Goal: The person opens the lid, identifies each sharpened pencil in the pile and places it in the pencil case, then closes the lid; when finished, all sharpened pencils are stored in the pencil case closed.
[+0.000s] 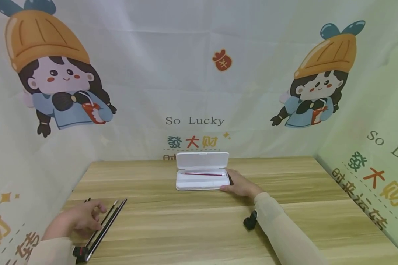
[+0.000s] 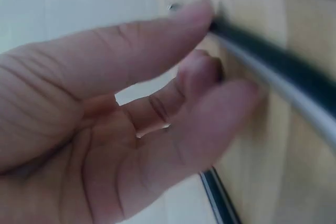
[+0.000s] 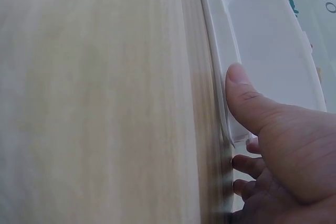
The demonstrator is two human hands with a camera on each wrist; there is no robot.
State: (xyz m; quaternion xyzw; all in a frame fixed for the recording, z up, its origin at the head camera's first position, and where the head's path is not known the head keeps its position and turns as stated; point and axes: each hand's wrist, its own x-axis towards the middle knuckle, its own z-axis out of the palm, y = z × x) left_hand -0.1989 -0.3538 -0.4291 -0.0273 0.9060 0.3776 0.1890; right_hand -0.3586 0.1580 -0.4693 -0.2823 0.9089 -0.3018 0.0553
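Note:
A white pencil case (image 1: 203, 185) stands open near the far side of the table, its lid (image 1: 202, 160) raised. Inside lies one dark red pencil (image 1: 203, 174). My right hand (image 1: 240, 184) holds the case by its right end; in the right wrist view the thumb (image 3: 247, 95) lies over the front edge, with the other fingers around the end. At the left, my left hand (image 1: 83, 217) is over several black pencils (image 1: 107, 229). Its fingers are loosely bent, thumb and fingertips apart, close beside one dark pencil (image 2: 283, 69) in the left wrist view.
The wood-patterned table (image 1: 185, 224) reaches back to a pale printed cloth (image 1: 146, 73) with cartoon figures and lettering. Side cloths bound the table at left and right. A small black device (image 1: 250, 221) sits at the right wrist.

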